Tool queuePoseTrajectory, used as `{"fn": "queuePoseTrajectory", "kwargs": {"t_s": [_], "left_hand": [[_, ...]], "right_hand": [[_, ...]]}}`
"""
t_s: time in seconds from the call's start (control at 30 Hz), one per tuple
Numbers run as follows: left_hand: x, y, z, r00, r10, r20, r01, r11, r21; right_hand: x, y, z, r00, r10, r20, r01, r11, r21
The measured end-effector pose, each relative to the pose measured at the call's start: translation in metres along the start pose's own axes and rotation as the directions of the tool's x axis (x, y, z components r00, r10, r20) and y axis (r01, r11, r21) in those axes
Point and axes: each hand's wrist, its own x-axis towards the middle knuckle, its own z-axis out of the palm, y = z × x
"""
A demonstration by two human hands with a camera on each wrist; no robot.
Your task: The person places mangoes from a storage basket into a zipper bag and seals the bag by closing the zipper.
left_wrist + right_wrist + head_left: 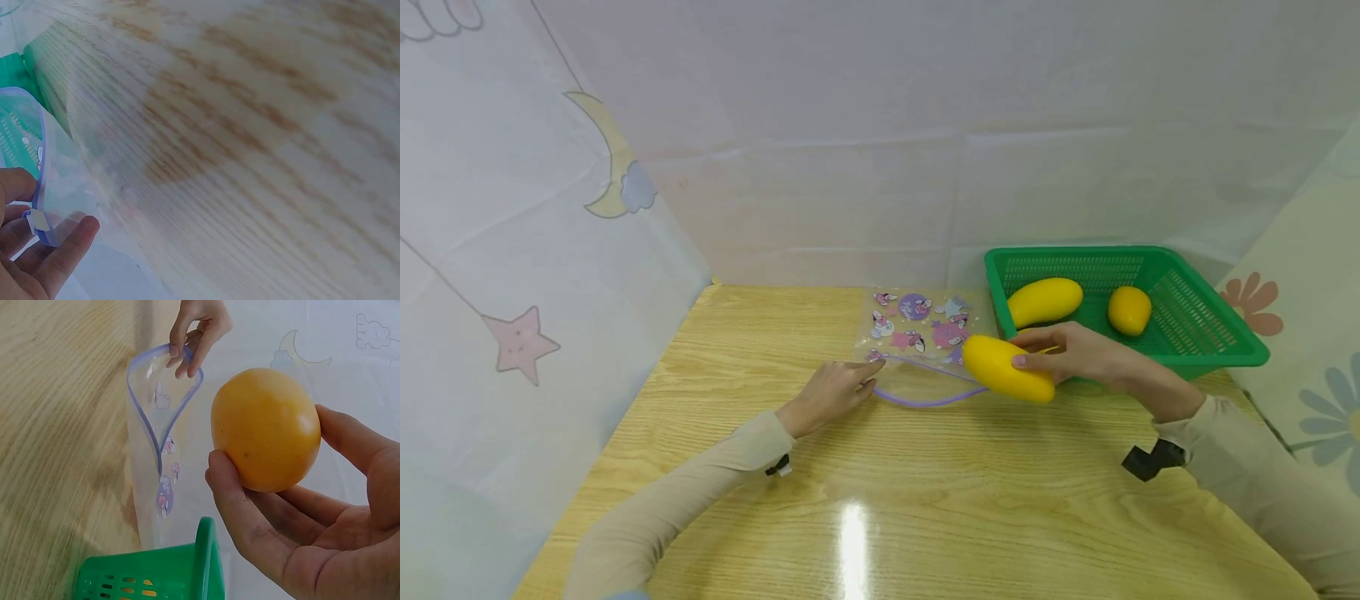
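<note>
My right hand (1078, 357) grips a smooth yellow mango (1006, 368) between thumb and fingers, just over the front left corner of a green basket (1217, 312). Seen end-on in the right wrist view, the mango (265, 428) looks round. A clear zip bag (917, 329) with pink and purple cartoon prints lies on the table, its purple-edged mouth spread apart. At the mouth's left end, my left hand (831, 396) pinches the purple rim. The left wrist view shows a white slider (39, 220) on that rim, right between the fingers.
Inside the basket are a long yellow mango (1045, 300) and a rounder orange-yellow fruit (1129, 311). The wooden table (895, 500) meets a pale cloth backdrop (850, 183) behind the bag and basket. Printed cloth also hangs at both sides.
</note>
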Motion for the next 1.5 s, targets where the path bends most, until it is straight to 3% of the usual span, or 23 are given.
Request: {"fn": "queuePoseTrajectory", "kwargs": {"t_s": [0.2, 0.7, 0.97, 1.5], "left_hand": [[-0.001, 0.000, 0.001, 1.000, 0.009, -0.006, -0.009, 1.000, -0.007], [-0.001, 0.000, 0.000, 1.000, 0.024, -0.009, -0.024, 1.000, -0.012], [0.000, 0.000, -0.001, 1.000, 0.017, -0.007, -0.017, 1.000, -0.012], [0.002, 0.001, -0.001, 1.000, 0.017, -0.008, -0.018, 1.000, -0.008]], "right_hand": [[0.001, 0.001, 0.005, 0.999, 0.035, 0.001, -0.035, 0.999, -0.025], [0.004, 0.004, 0.014, 0.999, 0.002, 0.051, -0.004, 0.999, 0.032], [0.007, 0.006, 0.020, 0.999, -0.005, 0.037, 0.005, 1.000, 0.013], [0.016, 0.014, 0.029, 0.996, 0.004, 0.089, -0.013, 0.995, 0.103]]}}
